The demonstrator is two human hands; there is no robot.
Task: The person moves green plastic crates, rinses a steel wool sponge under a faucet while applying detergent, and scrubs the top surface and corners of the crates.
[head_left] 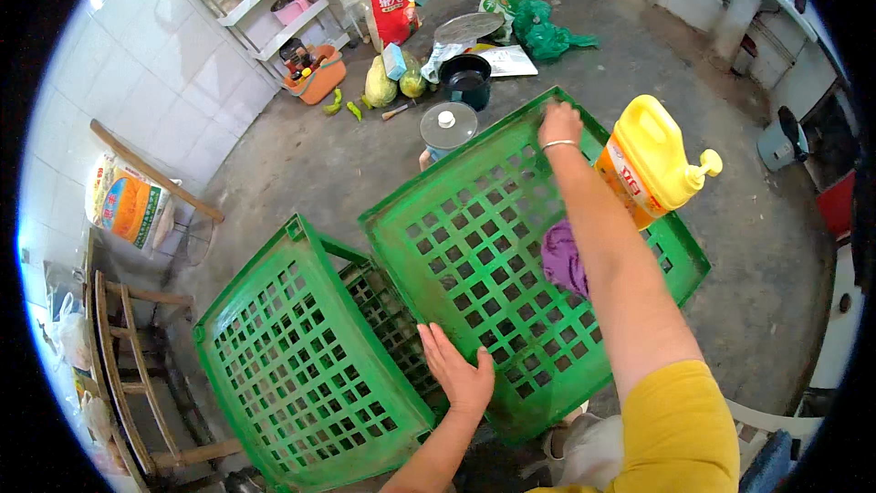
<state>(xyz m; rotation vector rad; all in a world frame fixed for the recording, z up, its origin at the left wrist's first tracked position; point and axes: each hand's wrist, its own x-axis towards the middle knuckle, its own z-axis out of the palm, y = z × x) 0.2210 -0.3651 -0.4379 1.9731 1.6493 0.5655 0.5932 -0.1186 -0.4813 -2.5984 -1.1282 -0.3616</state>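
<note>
A green plastic rack with a grid of square holes lies in front of me, its top smudged with dirt. My right hand is at its far corner, fingers curled down against the surface; what they hold, if anything, is hidden. At the rack's near left edge rests my left hand, open, with its fingers stretched out and thumb apart. A crumpled purple cloth lies on the rack, partly behind my right forearm. On its right side stands a yellow detergent jug with a pump.
A second green rack stands tilted at the left. Beyond are a glass lid, a black pot, melons, an orange basket and a green plastic bag. A wooden chair stands far left, a grey bucket right.
</note>
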